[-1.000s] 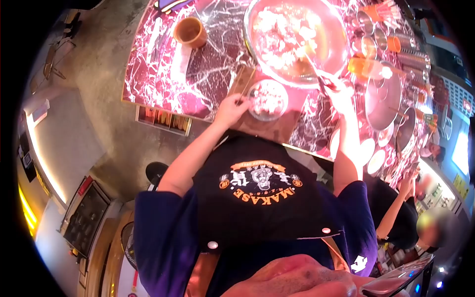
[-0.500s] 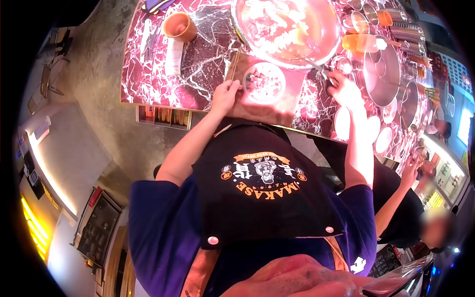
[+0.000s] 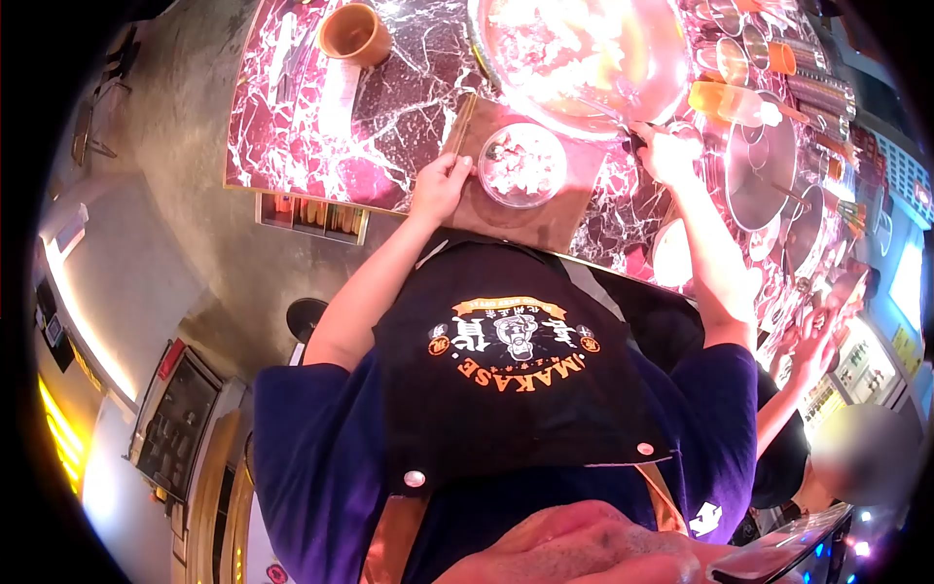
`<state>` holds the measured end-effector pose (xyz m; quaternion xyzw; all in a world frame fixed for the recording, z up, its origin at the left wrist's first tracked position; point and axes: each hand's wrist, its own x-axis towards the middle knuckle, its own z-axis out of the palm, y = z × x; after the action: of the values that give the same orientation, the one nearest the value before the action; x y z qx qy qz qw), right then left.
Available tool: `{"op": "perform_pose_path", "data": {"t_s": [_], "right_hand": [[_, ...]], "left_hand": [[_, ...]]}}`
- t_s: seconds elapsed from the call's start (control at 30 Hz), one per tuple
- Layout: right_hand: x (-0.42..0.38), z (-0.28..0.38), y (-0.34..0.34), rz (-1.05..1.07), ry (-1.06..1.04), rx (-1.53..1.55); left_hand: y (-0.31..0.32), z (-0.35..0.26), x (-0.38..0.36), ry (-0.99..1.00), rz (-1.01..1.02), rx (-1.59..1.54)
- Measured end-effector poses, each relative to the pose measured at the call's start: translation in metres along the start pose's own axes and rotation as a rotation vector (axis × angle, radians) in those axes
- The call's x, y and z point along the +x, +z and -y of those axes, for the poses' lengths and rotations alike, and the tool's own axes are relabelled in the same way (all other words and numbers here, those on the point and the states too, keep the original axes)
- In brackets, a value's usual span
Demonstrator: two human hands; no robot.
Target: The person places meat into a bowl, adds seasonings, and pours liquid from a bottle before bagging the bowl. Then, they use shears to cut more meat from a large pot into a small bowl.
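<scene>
My left hand (image 3: pixel 443 187) is pinched around a pair of thin wooden chopsticks (image 3: pixel 467 115), pointing away over a brown board (image 3: pixel 540 224). On that board, just right of the hand, sits a round bowl (image 3: pixel 523 165) of pale and pinkish chopped pieces. My right hand (image 3: pixel 667 156) grips the handle of a metal utensil (image 3: pixel 623 109) whose far end reaches into a large round pan (image 3: pixel 574 125); glare hides what kind it is. The pan's contents are overexposed, pale chunks in reddish liquid.
A brown cup (image 3: pixel 356 37) and a white paper strip (image 3: pixel 341 102) lie left on the marbled counter (image 3: pixel 389 136). An orange bottle (image 3: pixel 725 102), a dark round pan (image 3: pixel 761 161) and several cups crowd the right. Another person's hands (image 3: pixel 817 336) are at the far right.
My right hand has moved up and slightly left, bringing the utensil further into the pan. The left hand keeps its hold on the chopsticks. The camera view has shifted slightly.
</scene>
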<state>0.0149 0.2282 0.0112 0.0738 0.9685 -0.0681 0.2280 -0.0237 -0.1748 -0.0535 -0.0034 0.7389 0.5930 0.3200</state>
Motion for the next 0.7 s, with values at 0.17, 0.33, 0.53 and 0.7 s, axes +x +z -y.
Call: {"op": "perform_pose_path", "data": {"t_s": [0.17,0.33,0.53,0.7], "right_hand": [[-0.008,-0.012,0.001,0.013,-0.082,0.182],[-0.022,0.004,-0.01,0.096,0.076,0.615],[-0.031,0.002,0.002,0.246,0.134,1.197],[-0.066,0.013,0.002,0.18,0.099,1.381]], "left_hand": [[0.002,0.005,0.001,-0.006,-0.01,-0.022],[0.002,0.005,0.001,0.004,-0.017,-0.017],[-0.002,0.009,0.003,0.04,0.015,0.022],[-0.002,0.012,0.003,0.052,0.011,0.03]]}}
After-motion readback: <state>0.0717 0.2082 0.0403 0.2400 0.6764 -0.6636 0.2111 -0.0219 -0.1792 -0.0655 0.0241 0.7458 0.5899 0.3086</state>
